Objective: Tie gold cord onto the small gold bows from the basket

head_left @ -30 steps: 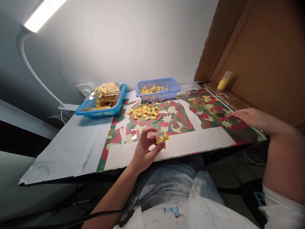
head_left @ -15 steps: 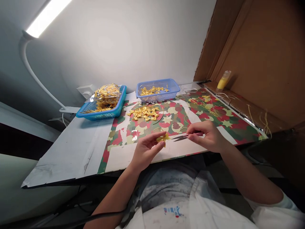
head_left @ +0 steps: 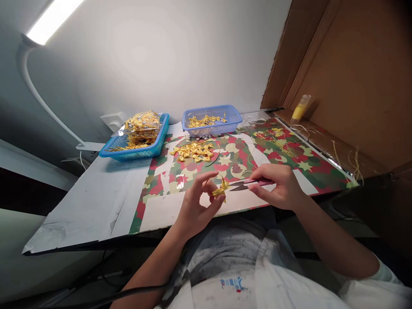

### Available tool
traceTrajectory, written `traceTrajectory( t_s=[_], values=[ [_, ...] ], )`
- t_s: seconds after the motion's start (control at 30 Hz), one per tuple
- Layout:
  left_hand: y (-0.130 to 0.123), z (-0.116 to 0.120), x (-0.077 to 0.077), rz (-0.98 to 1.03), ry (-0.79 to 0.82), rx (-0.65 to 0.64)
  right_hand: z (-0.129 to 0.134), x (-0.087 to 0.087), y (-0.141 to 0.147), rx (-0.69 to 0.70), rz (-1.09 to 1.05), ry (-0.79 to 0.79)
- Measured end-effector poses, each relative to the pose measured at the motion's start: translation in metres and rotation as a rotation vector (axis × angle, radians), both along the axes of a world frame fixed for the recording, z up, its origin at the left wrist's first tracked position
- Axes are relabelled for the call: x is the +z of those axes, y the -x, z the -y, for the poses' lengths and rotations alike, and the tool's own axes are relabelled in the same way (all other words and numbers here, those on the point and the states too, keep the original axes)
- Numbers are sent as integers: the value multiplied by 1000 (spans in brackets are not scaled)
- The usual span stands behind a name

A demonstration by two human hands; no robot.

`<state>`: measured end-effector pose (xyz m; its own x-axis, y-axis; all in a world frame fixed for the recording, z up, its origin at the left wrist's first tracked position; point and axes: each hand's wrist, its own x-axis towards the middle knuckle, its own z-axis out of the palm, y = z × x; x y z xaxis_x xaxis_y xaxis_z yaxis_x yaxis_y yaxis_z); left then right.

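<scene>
A yellow ribbon bow (head_left: 220, 191) is pinched between the thumb and fingers of my left hand (head_left: 194, 210), just above the front of the table. My right hand (head_left: 280, 186) grips a pair of thread snips (head_left: 238, 187) with pinkish handles. Their dark blades are slightly apart and point left, with the tips right by the bow. Fine cord sticks up from the bow near my left fingertips. Beyond my hands lies a heap of yellow bows (head_left: 193, 151) on the camouflage-patterned table cover (head_left: 238, 156).
At the back left, a blue basket (head_left: 156, 148) holds bows and a filled plastic bag (head_left: 143, 122). A paler blue basket (head_left: 237, 122) with bows stands behind the heap. Thread scraps (head_left: 280, 143) lie at the right, below a yellow-filled bottle (head_left: 300, 109). A lamp (head_left: 24, 64) rises at left.
My left hand has turned the bow more upright, its fingers lifted and curled more openly. The snips have moved slightly left, bringing their tips closer to the bow.
</scene>
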<state>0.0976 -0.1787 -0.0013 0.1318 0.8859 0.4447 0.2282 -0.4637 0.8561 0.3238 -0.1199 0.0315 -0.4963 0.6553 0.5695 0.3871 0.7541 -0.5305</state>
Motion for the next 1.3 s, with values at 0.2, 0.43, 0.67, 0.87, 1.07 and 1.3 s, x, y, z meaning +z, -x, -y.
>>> traceTrajectory(
  t_s=[0.2, 0.43, 0.67, 0.87, 1.07, 1.3],
  values=[
    [-2, 1, 4, -151, -89, 73, 1, 8, 1, -24, 124, -102],
    [-3, 1, 8, -225, -97, 103, -2, 12, 2, 14, 171, -113],
    [-1, 1, 8, -220, -57, 46, -3, 8, 2, 28, 146, -168],
    [-1, 1, 7, -133, 14, -23, -4, 1, 1, 39, 143, -188],
    [-2, 1, 6, -113, 41, -20, -4, -1, 5, 34, 118, -158],
    [0, -1, 3, -132, 76, -12, -6, -3, 5, 30, 67, -128]
  ],
)
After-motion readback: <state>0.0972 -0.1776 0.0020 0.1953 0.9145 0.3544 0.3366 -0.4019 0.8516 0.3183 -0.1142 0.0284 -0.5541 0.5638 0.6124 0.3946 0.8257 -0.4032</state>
